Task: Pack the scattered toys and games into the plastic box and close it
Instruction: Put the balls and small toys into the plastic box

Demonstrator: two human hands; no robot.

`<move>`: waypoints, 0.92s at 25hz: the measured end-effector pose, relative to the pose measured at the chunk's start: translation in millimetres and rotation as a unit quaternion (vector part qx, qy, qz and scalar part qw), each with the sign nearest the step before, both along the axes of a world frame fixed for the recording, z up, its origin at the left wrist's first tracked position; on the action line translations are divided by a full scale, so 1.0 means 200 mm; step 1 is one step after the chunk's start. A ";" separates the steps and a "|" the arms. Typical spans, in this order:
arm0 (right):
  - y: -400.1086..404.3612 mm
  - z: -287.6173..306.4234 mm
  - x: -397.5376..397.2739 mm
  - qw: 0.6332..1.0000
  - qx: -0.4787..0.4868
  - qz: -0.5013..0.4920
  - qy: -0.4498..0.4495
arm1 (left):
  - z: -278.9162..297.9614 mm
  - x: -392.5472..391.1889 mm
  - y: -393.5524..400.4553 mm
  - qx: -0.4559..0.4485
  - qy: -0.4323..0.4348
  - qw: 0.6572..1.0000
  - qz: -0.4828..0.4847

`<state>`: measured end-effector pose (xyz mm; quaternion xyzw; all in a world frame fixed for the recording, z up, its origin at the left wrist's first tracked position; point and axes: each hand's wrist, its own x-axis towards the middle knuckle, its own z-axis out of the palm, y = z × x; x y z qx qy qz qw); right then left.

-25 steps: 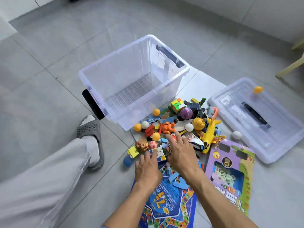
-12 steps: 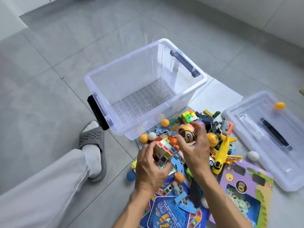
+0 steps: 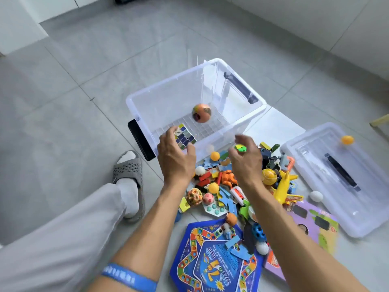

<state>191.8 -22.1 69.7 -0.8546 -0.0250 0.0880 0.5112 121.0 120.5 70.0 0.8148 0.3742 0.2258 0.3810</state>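
Head view: the plastic box (image 3: pixel 248 123) stands open on the floor just beyond both hands, and its lid (image 3: pixel 315 165) lies flat to the right of the right hand, well apart from the box; the scattered toys (image 3: pixel 223 186) are heaped beneath and just behind the hands. A patterned ball (image 3: pixel 201 113) is seen inside the box outline, ahead of the left hand and between the two hands, apparently in mid-air; it is judged light and bouncy, so a roll or rebound off the gridded floor is likely. A puzzle cube (image 3: pixel 185 136) lies at the fingertips of the left hand (image 3: pixel 175 160); it is judged rigid, light and easily taken by two opposite faces, though its glossy stickers may be slippery.

The left hand is spread moderately, fingers loosely bent; whether the cube is pinched or just leaving the fingers cannot be told, as motion blur hides the contact. The right hand (image 3: pixel 246 160) is held above the heap with fingers loosely curled; a small green piece (image 3: pixel 240 148) shows at its fingers, but whether it is gripped or merely lies behind cannot be told. The flat game board (image 3: pixel 214 258) near the forearms is judged stiff and thin, best lifted by an edge; the task is judged barely begun.
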 end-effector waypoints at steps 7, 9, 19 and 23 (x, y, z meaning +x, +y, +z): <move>-0.29 -0.64 -0.42 0.962 -0.233 0.139 0.038 | -0.60 -0.37 -0.35 0.105 0.249 0.940 -0.208; -0.23 -0.70 -0.36 0.922 -0.299 0.244 -0.014 | -0.68 -0.37 -0.38 0.155 0.277 0.897 -0.307; -0.15 -0.87 -0.17 0.838 -0.388 0.369 -0.108 | -0.86 -0.23 -0.38 0.215 0.318 0.861 -0.333; -0.23 -0.77 -0.24 0.961 -0.198 0.189 0.030 | -0.82 -0.29 -0.37 0.126 0.250 0.922 -0.267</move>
